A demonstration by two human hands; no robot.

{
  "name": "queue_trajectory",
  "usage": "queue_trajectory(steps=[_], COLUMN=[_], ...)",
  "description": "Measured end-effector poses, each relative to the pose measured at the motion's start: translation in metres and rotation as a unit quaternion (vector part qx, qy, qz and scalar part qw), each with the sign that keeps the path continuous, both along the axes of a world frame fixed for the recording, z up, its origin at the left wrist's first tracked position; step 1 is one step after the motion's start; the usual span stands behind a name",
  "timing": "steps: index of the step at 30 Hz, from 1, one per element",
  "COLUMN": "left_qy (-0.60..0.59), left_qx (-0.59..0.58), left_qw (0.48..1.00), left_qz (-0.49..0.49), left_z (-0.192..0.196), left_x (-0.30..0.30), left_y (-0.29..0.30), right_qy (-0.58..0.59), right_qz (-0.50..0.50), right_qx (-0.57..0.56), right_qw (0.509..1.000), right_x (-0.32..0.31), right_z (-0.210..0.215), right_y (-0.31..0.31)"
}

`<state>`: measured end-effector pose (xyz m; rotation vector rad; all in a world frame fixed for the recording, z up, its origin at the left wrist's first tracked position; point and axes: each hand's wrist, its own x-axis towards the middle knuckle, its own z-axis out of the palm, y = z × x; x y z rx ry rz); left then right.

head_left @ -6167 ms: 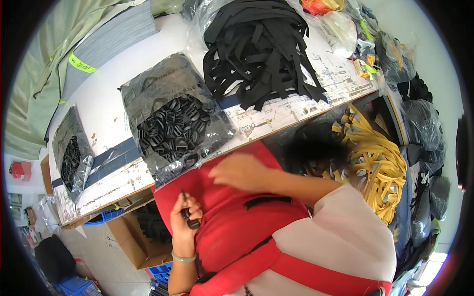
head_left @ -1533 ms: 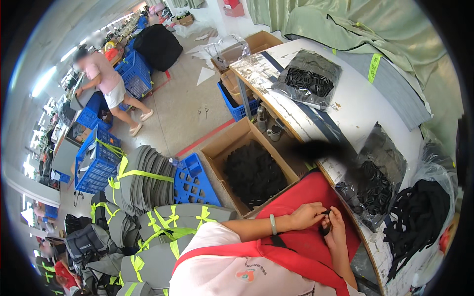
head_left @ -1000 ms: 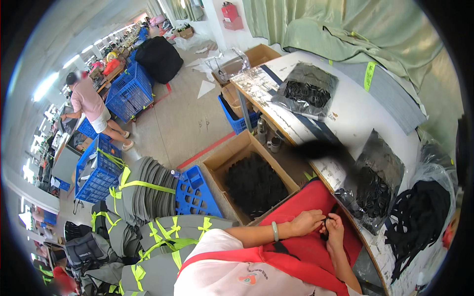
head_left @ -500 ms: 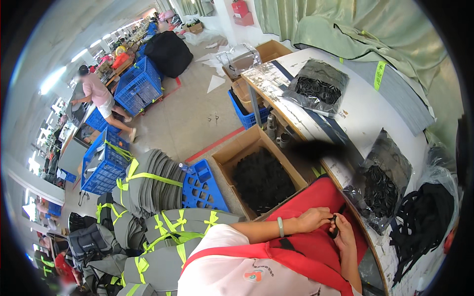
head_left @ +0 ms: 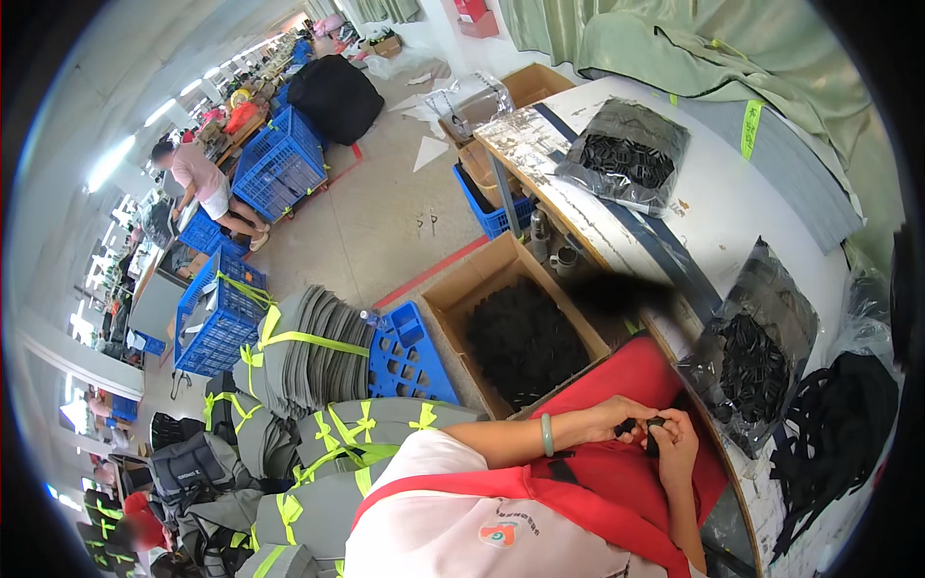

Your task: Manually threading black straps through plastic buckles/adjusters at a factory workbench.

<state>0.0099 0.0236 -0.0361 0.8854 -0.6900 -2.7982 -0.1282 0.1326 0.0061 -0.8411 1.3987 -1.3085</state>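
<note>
Both hands meet over my lap, which a red apron [head_left: 617, 385] covers. My left hand [head_left: 617, 416], with a green bangle on its wrist, and my right hand [head_left: 677, 445] pinch a small black part [head_left: 644, 428] between their fingertips. The part is too small to make out its shape. Just left of my knees stands an open cardboard box [head_left: 453, 299] filled with dark pieces. A clear bag of black buckles [head_left: 756, 352] lies on the white table [head_left: 732, 207] right beside my hands.
A second bag of black buckles [head_left: 626, 154] lies further along the table, and a heap of black straps [head_left: 838, 429] at its near end. Strapped grey bundles [head_left: 308, 347] and blue crates [head_left: 226, 323] crowd the floor. Another person [head_left: 198, 183] works far off.
My head has turned from the table toward the floor and box. My left hand, earlier alone with a black piece, is now joined by my right hand on it.
</note>
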Motion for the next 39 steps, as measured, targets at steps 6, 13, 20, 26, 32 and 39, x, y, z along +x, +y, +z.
queue_trajectory(steps=[6, 13, 20, 26, 32, 39], left_qy=[-0.035, -0.054, -0.075, -0.063, -0.069, -0.047], left_qx=[-0.008, -0.181, -0.300, -0.300, -0.447, -0.449], left_qw=[0.999, 0.981, 0.944, 0.941, 0.879, 0.880], left_qz=[-0.008, 0.053, 0.113, 0.142, 0.151, 0.148], left_z=[0.002, 0.004, 0.051, 0.043, 0.051, 0.045], left_x=[0.003, 0.002, 0.015, 0.010, 0.005, 0.007], left_y=[0.002, 0.011, -0.013, -0.025, -0.010, -0.010], right_qy=[0.007, 0.200, 0.109, -0.006, -0.037, -0.111], right_qz=[-0.042, -0.058, -0.028, -0.044, -0.044, -0.064], right_qx=[0.039, -0.018, -0.005, 0.003, 0.048, 0.028], right_qw=[0.998, 0.978, 0.994, 0.999, 0.997, 0.991], right_x=[-0.003, 0.001, 0.006, 0.005, 0.003, -0.001], right_z=[0.003, 0.005, 0.057, 0.029, 0.034, 0.014], right_y=[0.000, -0.001, -0.034, -0.030, -0.029, -0.034])
